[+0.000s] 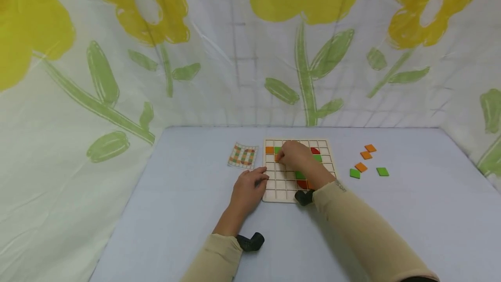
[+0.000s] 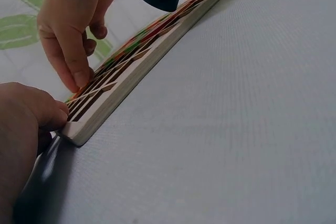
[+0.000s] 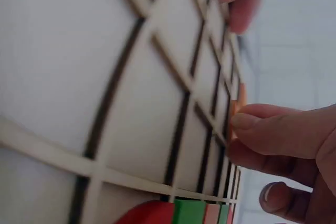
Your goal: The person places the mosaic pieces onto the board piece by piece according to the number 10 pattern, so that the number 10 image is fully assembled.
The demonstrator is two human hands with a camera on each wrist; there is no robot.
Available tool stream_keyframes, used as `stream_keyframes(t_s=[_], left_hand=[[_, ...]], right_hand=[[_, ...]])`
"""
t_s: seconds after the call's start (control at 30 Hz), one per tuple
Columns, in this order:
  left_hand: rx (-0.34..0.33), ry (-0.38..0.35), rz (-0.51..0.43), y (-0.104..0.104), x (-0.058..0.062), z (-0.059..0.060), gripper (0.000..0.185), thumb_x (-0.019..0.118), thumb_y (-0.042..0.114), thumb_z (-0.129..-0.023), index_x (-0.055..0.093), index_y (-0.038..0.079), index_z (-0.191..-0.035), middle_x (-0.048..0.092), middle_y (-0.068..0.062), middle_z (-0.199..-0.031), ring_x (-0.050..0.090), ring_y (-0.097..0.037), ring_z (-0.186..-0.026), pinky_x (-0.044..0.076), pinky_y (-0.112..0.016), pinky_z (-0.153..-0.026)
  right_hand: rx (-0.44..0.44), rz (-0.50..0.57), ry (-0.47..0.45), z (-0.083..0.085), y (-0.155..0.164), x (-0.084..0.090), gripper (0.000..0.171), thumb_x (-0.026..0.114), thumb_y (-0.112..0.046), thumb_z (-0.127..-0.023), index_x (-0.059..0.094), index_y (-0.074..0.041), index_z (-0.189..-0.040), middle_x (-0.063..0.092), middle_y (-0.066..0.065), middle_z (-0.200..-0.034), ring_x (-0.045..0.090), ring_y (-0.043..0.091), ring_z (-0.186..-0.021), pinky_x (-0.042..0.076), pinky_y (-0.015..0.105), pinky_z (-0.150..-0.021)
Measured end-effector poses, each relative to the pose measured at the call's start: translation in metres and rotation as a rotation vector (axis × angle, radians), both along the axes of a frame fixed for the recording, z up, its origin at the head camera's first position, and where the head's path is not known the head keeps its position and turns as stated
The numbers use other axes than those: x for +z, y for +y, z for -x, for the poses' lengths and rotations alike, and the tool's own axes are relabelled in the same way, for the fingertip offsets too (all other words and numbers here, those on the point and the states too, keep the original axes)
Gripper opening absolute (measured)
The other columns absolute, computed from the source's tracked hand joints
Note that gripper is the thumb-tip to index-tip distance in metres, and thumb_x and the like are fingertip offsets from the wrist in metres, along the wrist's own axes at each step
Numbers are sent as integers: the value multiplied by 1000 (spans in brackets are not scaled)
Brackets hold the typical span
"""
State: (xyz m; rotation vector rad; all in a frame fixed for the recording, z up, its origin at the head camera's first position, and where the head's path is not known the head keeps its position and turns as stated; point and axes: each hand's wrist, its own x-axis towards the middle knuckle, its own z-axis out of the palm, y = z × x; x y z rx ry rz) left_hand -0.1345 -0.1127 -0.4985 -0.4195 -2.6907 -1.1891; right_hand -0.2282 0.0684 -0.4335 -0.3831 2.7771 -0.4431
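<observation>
A pale wooden grid board (image 1: 280, 185) lies flat on the table, with orange, green and red tiles in some of its squares. My right hand (image 1: 296, 155) reaches over the board's upper left part. Its thumb and fingers pinch an orange tile (image 3: 234, 113) at the grid, as the right wrist view shows. My left hand (image 1: 248, 188) rests at the board's left side, fingertips touching the edge near a corner. Red pieces (image 1: 302, 184) with a curved side sit among the squares. The right hand and forearm hide part of the board.
Beside the board's upper left lies a small pattern card (image 1: 243, 156) with coloured squares. To the right are loose orange tiles (image 1: 361, 167) and green tiles (image 1: 382, 171). A flower-printed curtain (image 1: 211, 68) hangs behind the table's far edge.
</observation>
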Motion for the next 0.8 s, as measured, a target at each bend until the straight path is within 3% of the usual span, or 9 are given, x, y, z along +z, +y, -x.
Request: stream_keyframes(t_s=[0.13,0.3,0.43,0.57,0.8], left_hand=[[-1,-11,-5,1,-1,-1,13,67,11,-91,76,12,-101,67,1,-129,63,-18,-120,39,-44,-115],[14,-12,17,-2,0,0,14,68,12,-91,76,12,-101,66,1,-130,63,-18,-120,39,-43,-115],[26,-6,29,-1,0,0,14,69,12,-90,77,13,-101,67,2,-129,63,-17,-120,40,-42,-115],[23,3,25,-2,0,1,14,70,10,-90,77,12,-101,67,2,-129,63,-17,-120,41,-42,-114],[10,1,-11,0,0,2,13,69,10,-90,77,11,-100,67,-1,-128,64,-19,-118,40,-43,-114]], right_hand=[[-38,86,-20,-8,15,9,17,65,-19,-95,79,-20,-104,71,3,-117,64,25,-109,55,43,-91],[-115,220,19,-9,57,16,23,60,-19,-98,74,-12,-115,69,11,-117,62,30,-107,55,46,-90],[-204,217,54,-8,108,18,30,58,-21,-98,67,-8,-124,65,18,-119,59,34,-106,54,48,-87],[-300,192,20,-12,157,21,38,58,-23,-99,59,-7,-133,60,21,-128,57,38,-112,52,54,-93],[-415,215,-23,-44,227,17,51,58,-32,-98,51,-5,-140,46,26,-143,49,45,-125,50,57,-92]])
